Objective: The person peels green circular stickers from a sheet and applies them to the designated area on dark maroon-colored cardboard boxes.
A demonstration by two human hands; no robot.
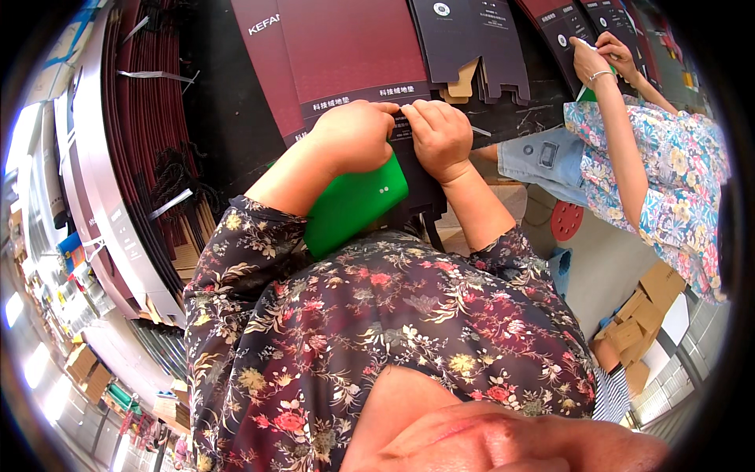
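Both my hands meet at the near end of a flat maroon carton (346, 47) with a dark printed band. My left hand (350, 138) is closed, with its index finger reaching across to the right fingertips. From under its curled fingers a smooth green sheet (358, 206) with two small white dots hangs toward my body. The grip on it is partly hidden. My right hand (438, 140) is closed in a pinch against the carton's dark band. What lies between its fingertips is too small or hidden to make out.
Bundled maroon cartons (161, 102) with pale ties stand to the left. A dark carton with cut-out flaps (472, 47) lies right of mine. Farther right, a co-worker in a flowered top (668, 165) handles another dark carton. Brown cardboard (641, 322) is piled on the floor at lower right.
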